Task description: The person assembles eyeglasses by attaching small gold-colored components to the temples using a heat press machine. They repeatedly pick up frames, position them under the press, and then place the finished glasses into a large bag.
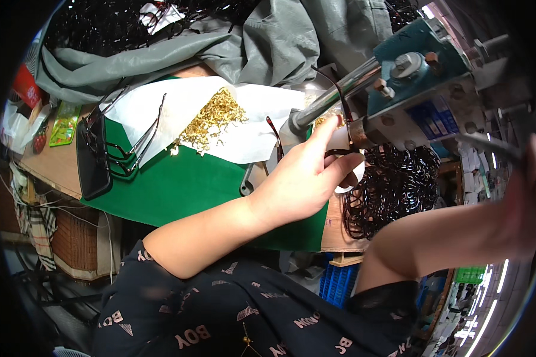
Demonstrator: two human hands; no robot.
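Observation:
My left hand (298,175) reaches in from the lower left, thumb and fingers pinching a dark eyeglass frame (341,152) beneath a hand press (408,74). One temple of that frame stands up beside the press's round steel rod (339,95); another, brownish temple tip (271,124) shows left of my fingers. At the far right my right hand (527,190) is blurred and partly cut off, closed around the end of the grey press lever (488,144). Small gold metal pieces (217,122) lie heaped on white paper (256,149) left of the press.
Green matting (161,199) covers the wooden table. Other eyeglass frames (125,160) rest by a black phone (95,178) at left. A heap of dark frames (393,190) lies right of my left hand. Grey cloth (274,44) runs behind; a blue crate (338,282) stands below.

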